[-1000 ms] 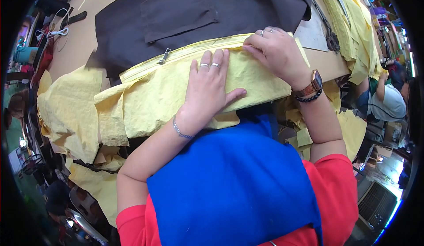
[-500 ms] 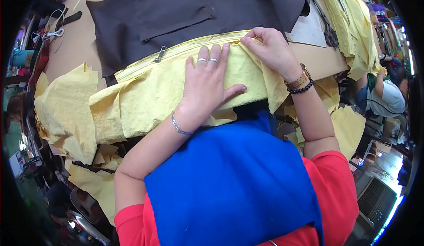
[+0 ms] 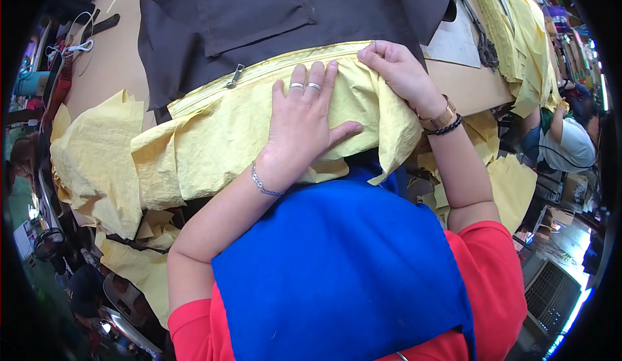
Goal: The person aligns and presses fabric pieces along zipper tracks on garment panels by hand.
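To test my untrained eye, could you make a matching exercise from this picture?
1. Left hand
2. Right hand
3. Silver metal zipper pull
4. Dark brown cloth panel

A. Bears a pocket-like brown patch
B. At right end of yellow zipper strip
C. On that strip, left of both hands
D. Spread over crinkled yellow fabric

Pairs: 1-D, 2-B, 3-C, 4-A

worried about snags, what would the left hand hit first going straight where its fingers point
Likely the yellow zipper by the left hand, then the dark cloth; exact contact is unclear.
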`<state>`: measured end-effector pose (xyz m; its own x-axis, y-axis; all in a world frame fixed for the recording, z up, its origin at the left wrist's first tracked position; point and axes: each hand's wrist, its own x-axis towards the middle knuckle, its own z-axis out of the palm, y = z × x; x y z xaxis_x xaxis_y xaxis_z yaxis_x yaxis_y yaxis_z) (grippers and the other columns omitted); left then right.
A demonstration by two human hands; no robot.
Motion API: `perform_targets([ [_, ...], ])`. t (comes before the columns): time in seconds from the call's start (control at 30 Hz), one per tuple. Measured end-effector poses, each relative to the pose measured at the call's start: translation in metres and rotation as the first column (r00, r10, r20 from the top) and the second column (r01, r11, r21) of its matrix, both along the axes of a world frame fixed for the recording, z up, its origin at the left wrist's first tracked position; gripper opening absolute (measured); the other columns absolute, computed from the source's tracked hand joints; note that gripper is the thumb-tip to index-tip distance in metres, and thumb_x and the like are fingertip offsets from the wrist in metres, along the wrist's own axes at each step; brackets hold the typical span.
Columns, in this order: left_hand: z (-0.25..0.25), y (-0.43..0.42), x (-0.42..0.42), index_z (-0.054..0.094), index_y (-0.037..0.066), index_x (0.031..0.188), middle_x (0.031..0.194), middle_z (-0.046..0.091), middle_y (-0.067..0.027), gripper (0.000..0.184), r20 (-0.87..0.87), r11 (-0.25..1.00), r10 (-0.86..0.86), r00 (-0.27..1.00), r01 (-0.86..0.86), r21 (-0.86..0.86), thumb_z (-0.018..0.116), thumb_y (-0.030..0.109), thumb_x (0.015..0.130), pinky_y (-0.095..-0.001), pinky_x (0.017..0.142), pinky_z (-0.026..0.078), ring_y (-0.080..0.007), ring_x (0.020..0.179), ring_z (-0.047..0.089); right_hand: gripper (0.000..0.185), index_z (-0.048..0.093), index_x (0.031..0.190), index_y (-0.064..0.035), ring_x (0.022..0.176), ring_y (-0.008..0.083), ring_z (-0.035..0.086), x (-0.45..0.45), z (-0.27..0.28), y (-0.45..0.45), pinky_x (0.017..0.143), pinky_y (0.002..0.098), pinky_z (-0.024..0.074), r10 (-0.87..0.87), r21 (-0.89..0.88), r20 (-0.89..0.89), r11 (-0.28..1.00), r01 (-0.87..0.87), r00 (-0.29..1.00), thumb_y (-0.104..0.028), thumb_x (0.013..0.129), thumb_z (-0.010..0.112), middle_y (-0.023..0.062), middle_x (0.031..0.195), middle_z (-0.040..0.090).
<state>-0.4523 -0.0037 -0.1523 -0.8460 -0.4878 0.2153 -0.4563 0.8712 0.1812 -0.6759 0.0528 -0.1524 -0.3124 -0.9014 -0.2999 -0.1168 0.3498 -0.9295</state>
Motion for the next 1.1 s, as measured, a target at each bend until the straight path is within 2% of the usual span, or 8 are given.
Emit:
perform_targets([
  [0.13,0.006,-0.001,-0.002,0.049,0.002,0.150,0.138,0.054,-0.0156,0.102,0.046,1.000,0.007,0.999,-0.008,0.030,0.060,0.076,0.082,-0.0454,0.103,0.042,-0.0323,0.129,0.049,0.030,0.072,0.092,0.0024,0.061,0.0074,0.054,0.006,0.027,0.002,0.058,0.0308,0.0471,0.074,0.042,-0.475,0.997,-0.062,0.877,-0.028,0.096,0.069,0.0042,0.067,0.064],
  [0.23,0.007,-0.002,-0.002,0.050,0.003,0.150,0.138,0.054,-0.0152,0.101,0.047,1.000,0.005,0.999,-0.006,0.023,0.061,0.076,0.081,-0.0446,0.100,0.043,-0.0319,0.128,0.050,0.031,0.071,0.091,0.0033,0.059,0.0082,0.052,0.004,0.025,0.003,0.057,0.0302,0.0454,0.054,-0.019,-0.507,0.997,-0.074,0.860,-0.028,0.093,0.071,0.0062,0.063,0.059],
  [0.43,0.009,-0.004,-0.001,0.050,0.005,0.150,0.138,0.055,-0.0141,0.101,0.046,1.000,0.001,0.999,-0.002,0.020,0.062,0.077,0.080,-0.0435,0.095,0.046,-0.0315,0.125,0.052,0.032,0.071,0.091,0.0037,0.060,0.0079,0.049,-0.001,0.015,-0.001,0.057,0.0294,0.0445,0.020,0.030,-0.408,1.000,-0.008,0.913,-0.028,0.095,0.070,0.0043,0.063,0.059],
  [0.53,0.011,-0.003,-0.004,0.051,0.007,0.150,0.138,0.055,-0.0135,0.101,0.081,1.000,0.006,0.997,-0.007,0.013,0.062,0.078,0.079,-0.0425,0.093,0.046,-0.0310,0.124,0.053,0.032,0.071,0.091,0.0037,0.060,0.0074,0.049,0.000,0.009,-0.001,0.057,0.0292,0.0440,-0.015,-0.046,-0.328,0.999,0.000,0.944,-0.028,0.096,0.069,0.0031,0.063,0.057],
  [0.83,0.014,-0.002,-0.007,0.051,0.007,0.150,0.139,0.055,-0.0134,0.099,0.094,1.000,0.022,0.995,-0.023,0.006,0.061,0.078,0.081,-0.0428,0.094,0.045,-0.0305,0.126,0.052,0.027,0.073,0.093,0.0015,0.057,0.0134,0.055,0.005,0.018,0.007,0.057,0.0317,0.0472,-0.078,-0.202,-0.569,0.978,-0.047,0.818,-0.025,0.093,0.072,0.0116,0.072,0.069],
  [0.93,0.008,-0.002,-0.008,0.051,0.004,0.149,0.139,0.056,-0.0138,0.100,0.054,0.999,-0.006,0.999,0.009,-0.048,0.062,0.077,0.081,-0.0442,0.098,0.045,-0.0310,0.127,0.052,0.027,0.073,0.092,0.0010,0.054,0.0138,0.053,0.004,0.016,0.007,0.055,0.0319,0.0456,-0.091,-0.198,-0.571,0.980,-0.029,0.816,-0.026,0.093,0.073,0.0098,0.066,0.065],
  [1.03,0.003,-0.002,-0.013,0.050,0.000,0.148,0.138,0.057,-0.0143,0.102,0.029,0.998,-0.035,0.999,0.036,-0.041,0.063,0.076,0.081,-0.0447,0.101,0.045,-0.0316,0.128,0.052,0.022,0.072,0.094,0.0021,0.062,0.0011,0.054,0.003,0.019,0.009,0.055,0.0218,0.0431,-0.032,-0.089,-0.595,0.996,-0.027,0.803,-0.019,0.097,0.072,-0.0006,0.070,0.067],
  [1.1,0.007,-0.003,-0.014,0.050,-0.002,0.147,0.138,0.057,-0.0145,0.102,0.050,0.999,-0.033,0.998,0.032,0.031,0.063,0.075,0.081,-0.0448,0.102,0.045,-0.0318,0.129,0.052,0.023,0.071,0.094,0.0018,0.061,0.0001,0.052,0.003,0.017,0.009,0.053,0.0214,0.0408,-0.022,-0.056,-0.580,0.998,-0.012,0.814,-0.020,0.097,0.072,-0.0021,0.069,0.065],
])
